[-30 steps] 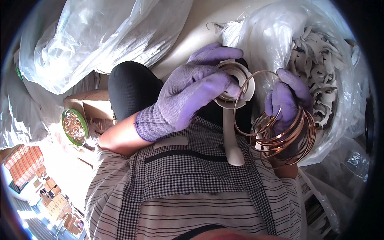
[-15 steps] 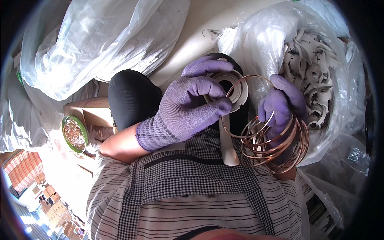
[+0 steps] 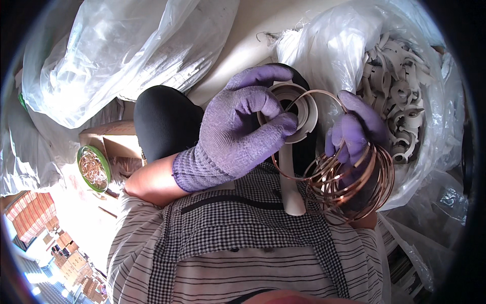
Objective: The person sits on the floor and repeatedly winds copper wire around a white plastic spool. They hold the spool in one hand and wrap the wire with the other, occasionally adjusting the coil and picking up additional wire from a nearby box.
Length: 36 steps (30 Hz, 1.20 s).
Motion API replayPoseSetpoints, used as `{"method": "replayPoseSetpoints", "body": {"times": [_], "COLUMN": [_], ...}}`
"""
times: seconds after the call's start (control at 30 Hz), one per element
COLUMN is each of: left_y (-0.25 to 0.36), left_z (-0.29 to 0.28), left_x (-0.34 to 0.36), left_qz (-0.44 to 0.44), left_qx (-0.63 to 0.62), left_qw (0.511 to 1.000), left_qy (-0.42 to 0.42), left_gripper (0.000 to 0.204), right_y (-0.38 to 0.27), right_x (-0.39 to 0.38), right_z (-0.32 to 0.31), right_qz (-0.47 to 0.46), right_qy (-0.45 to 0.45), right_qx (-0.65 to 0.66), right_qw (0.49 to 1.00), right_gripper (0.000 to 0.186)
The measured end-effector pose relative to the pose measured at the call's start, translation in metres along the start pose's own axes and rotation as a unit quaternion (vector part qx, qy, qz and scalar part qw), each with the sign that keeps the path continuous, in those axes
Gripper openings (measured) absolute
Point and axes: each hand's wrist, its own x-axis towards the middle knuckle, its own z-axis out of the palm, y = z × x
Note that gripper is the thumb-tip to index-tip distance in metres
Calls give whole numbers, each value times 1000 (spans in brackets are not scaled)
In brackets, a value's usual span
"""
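Head view: the left hand's (image 3: 240, 124) fingers curl at the white plastic ring (image 3: 309, 117) above the right knee (image 3: 306, 153) — pinching it or the copper wire (image 3: 352, 193), I can't tell. The right hand (image 3: 358, 129) grips the wire beside it; slackening could let loops spring loose and snag.

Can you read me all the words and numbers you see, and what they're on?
There are none I can read.
The far-off cardboard boxes, lower left: too small and blurred to tell if they carry print.
The copper wire and white plastic ring: no lettering shows.
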Motion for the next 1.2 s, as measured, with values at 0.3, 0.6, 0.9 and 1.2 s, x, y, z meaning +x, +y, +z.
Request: {"method": "replayPoseSetpoints", "body": {"times": [0.3,0.6,0.9,1.2], "left_y": [8,13,21,31], "left_z": [-6,-13,-11,-6], "left_x": [2,-1,3,4], "left_qz": [46,115,206,234], "left_qx": [48,194,318,302], "left_qw": [997,974,924,923], "left_qy": [26,13,49,51], "left_gripper": [6,14,16,19], "right_y": [9,23,21,28], "right_x": [-5,-33,-42,-38], "right_z": [-2,1,3,1], "right_qz": [84,78,106,155], "right_qy": [9,28,13,30], "right_qx": [65,57,51,108], "right_qw": [994,995,993,982], "right_gripper": [52,39,30,22]}}
